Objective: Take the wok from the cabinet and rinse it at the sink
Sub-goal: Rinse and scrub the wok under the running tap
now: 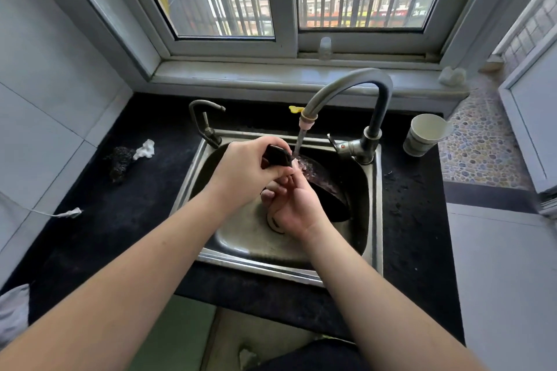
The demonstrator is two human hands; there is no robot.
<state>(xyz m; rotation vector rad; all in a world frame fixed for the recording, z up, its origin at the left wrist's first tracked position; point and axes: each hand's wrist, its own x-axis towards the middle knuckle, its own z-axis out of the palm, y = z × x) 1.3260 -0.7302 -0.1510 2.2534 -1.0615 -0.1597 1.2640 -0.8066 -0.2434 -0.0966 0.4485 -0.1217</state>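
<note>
While a dark scouring pad (pixel 122 161) lies on the black counter (pixel 114 220) at middle left, the left hand (pixel 244 173) curls around the wok's black handle (pixel 277 155) at frame centre. Just right, the right hand (pixel 294 205) presses loosely straight fingers against the tilted wok (pixel 327 187) in the steel sink (pixel 372 220), under the running faucet (pixel 346 90). A paper cup (pixel 423 134) stands right.
</note>
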